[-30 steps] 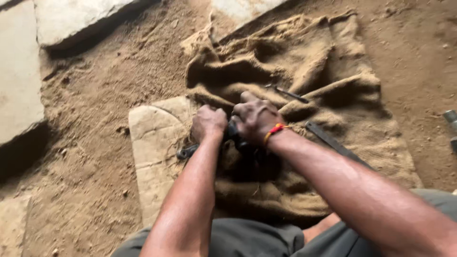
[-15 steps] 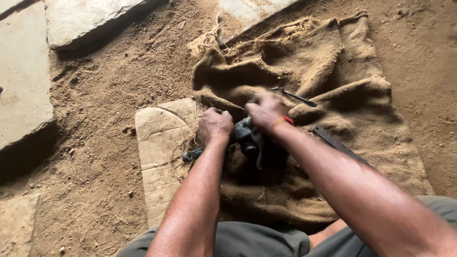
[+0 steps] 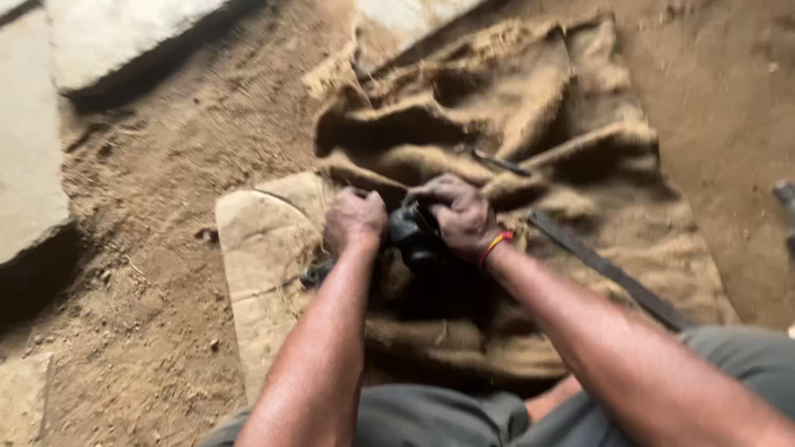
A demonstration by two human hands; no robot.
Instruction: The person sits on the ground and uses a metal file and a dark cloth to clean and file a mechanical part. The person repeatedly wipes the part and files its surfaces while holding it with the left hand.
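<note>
Under your hands lies coarse, matt burlap sacking point(image 3: 538, 124), loosely woven and fraying. Your right hand point(image 3: 464, 217) grips a dark, slightly glossy tool point(image 3: 414, 236). The stone slab point(image 3: 261, 257) looks pale, rough and dusty; the flat bar point(image 3: 609, 269) is dull metal.

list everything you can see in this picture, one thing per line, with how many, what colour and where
burlap sack: one, tan, crumpled on the ground from centre to upper right
dark object: one, black, between the two hands; too blurred to tell its kind
stone slab: one, pale beige, flat under the sack's left edge
flat metal strip: one, dark, lying slantwise on the sack at right
thin dark rod: one, on the sack above the hands
large stone slabs: at least two, pale grey, along the left and top edges
sandy ground: brown, all around
trousers: grey-green, bottom edge
wrist band: one, orange, right wrist
left hand: closed grip beside the dark object
right hand: closed on the dark object
</note>
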